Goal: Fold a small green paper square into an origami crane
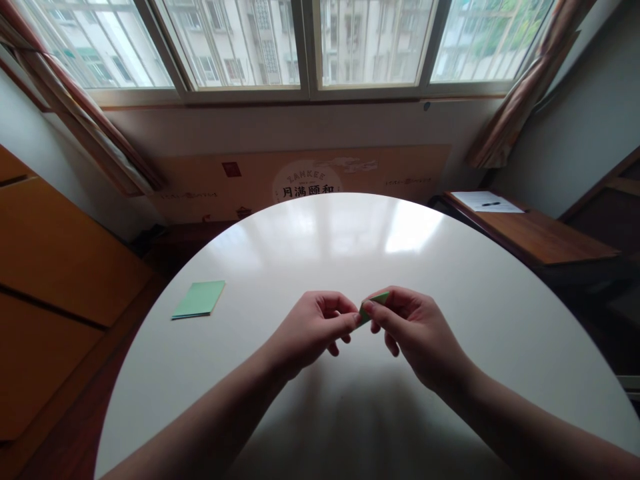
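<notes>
Above the middle of a round white table (450, 267), both my hands meet on a small folded piece of green paper (376, 302). My left hand (313, 327) pinches its left end with thumb and forefinger, the other fingers curled under. My right hand (413, 330) pinches its right part, fingers closed round it, so most of the paper is hidden. A flat stack of green paper sheets (200, 299) lies on the table to the left, well apart from my hands.
A wooden side desk (540, 237) at the right carries a white sheet (487, 201) with a pen (491, 204). Wooden furniture (55, 267) stands at the left. A printed cardboard panel (310, 180) leans under the window behind the table.
</notes>
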Action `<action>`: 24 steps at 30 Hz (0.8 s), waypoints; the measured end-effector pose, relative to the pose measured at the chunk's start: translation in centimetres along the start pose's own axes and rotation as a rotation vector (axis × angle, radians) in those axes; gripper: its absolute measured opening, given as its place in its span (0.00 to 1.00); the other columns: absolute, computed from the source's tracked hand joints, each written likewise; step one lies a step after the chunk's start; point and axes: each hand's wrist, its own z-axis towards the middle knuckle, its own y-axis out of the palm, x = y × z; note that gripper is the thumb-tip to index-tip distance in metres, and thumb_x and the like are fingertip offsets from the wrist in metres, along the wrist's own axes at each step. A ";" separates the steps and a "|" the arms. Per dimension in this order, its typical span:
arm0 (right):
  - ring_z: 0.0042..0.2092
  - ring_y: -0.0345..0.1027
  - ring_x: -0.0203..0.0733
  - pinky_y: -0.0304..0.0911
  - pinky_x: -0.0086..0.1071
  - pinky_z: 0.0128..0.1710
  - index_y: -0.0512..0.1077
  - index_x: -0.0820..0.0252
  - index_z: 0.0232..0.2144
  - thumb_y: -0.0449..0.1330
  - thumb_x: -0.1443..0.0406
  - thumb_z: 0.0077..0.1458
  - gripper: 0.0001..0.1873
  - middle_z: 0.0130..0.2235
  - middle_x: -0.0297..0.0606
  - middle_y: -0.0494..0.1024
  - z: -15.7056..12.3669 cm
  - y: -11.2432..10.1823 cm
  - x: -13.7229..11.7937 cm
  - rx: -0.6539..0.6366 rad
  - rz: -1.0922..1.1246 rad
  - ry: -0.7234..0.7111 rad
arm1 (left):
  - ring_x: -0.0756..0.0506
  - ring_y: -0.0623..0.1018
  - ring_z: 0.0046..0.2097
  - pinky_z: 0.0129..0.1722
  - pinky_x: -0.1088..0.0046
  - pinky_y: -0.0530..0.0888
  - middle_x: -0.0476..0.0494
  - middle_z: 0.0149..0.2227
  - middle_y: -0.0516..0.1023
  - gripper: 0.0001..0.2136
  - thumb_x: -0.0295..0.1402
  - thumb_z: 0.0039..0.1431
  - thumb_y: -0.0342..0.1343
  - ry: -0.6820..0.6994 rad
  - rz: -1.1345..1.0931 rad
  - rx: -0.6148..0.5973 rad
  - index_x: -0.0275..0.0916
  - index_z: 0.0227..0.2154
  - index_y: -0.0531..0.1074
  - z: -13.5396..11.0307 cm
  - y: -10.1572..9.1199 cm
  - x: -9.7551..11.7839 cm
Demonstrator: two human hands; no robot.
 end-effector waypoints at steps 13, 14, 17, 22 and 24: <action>0.27 0.63 0.35 0.54 0.21 0.15 0.78 0.61 0.29 0.71 0.56 0.50 0.13 0.26 0.35 0.73 1.6 -2.2 -0.5 0.197 0.152 -0.006 | 0.49 0.73 0.26 0.20 0.78 0.70 0.49 0.22 0.73 0.06 0.34 0.55 0.59 0.068 0.190 0.098 0.35 0.28 0.75 0.2 -0.4 -0.6; 0.27 0.64 0.35 0.54 0.21 0.16 0.78 0.61 0.28 0.71 0.57 0.50 0.13 0.26 0.36 0.73 1.5 -2.2 -0.6 0.171 0.150 0.011 | 0.49 0.73 0.26 0.20 0.78 0.71 0.49 0.23 0.73 0.07 0.35 0.56 0.59 0.102 0.188 0.121 0.35 0.30 0.75 0.2 -0.5 -0.6; 0.28 0.64 0.35 0.54 0.22 0.16 0.78 0.61 0.28 0.70 0.57 0.50 0.13 0.27 0.37 0.74 1.3 -1.9 -0.6 0.107 0.126 0.059 | 0.49 0.73 0.27 0.20 0.78 0.71 0.48 0.25 0.74 0.11 0.40 0.58 0.60 0.165 0.208 0.133 0.35 0.33 0.77 0.0 -0.4 -0.5; 0.27 0.62 0.35 0.55 0.23 0.18 0.78 0.61 0.27 0.69 0.57 0.51 0.13 0.26 0.37 0.73 1.2 -1.3 -0.3 0.016 0.054 0.100 | 0.50 0.72 0.26 0.21 0.78 0.71 0.46 0.27 0.77 0.11 0.39 0.56 0.63 0.166 0.269 0.078 0.35 0.32 0.80 -0.3 0.4 -0.5; 0.28 0.62 0.35 0.55 0.23 0.18 0.79 0.61 0.29 0.69 0.57 0.52 0.12 0.26 0.36 0.73 1.1 -1.1 -0.2 -0.024 0.056 0.100 | 0.50 0.71 0.26 0.21 0.79 0.70 0.46 0.25 0.76 0.10 0.38 0.56 0.63 0.140 0.243 0.074 0.35 0.29 0.80 -0.2 0.5 -0.7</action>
